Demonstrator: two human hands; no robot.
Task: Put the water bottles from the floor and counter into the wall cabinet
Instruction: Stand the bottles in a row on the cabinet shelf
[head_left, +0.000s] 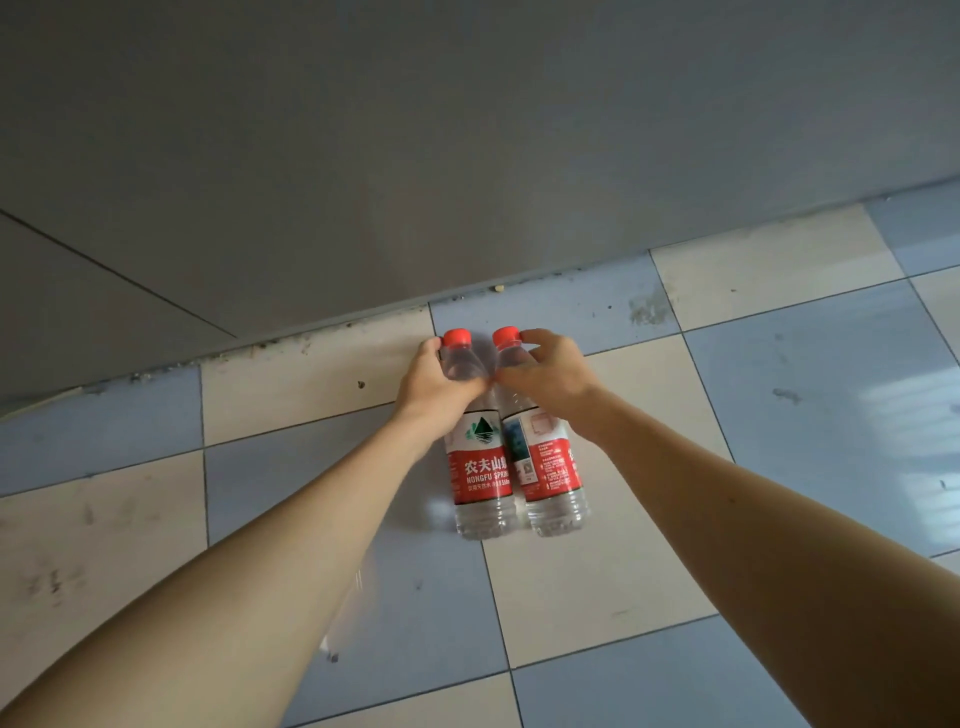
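Observation:
Two clear water bottles with red caps and red labels stand side by side, touching, on the checkered floor. My left hand (434, 379) grips the left bottle (480, 473) round its shoulder, just under the cap. My right hand (545, 371) grips the right bottle (553, 478) the same way, fingers curled over its neck. Both bottle bases look to be on the tiles, though I cannot tell for certain. The wall cabinet is out of view.
A grey cabinet front or wall panel (363, 156) rises just behind the bottles, meeting the floor along a dirty seam. Blue and cream floor tiles (623, 597) spread to the left, right and toward me.

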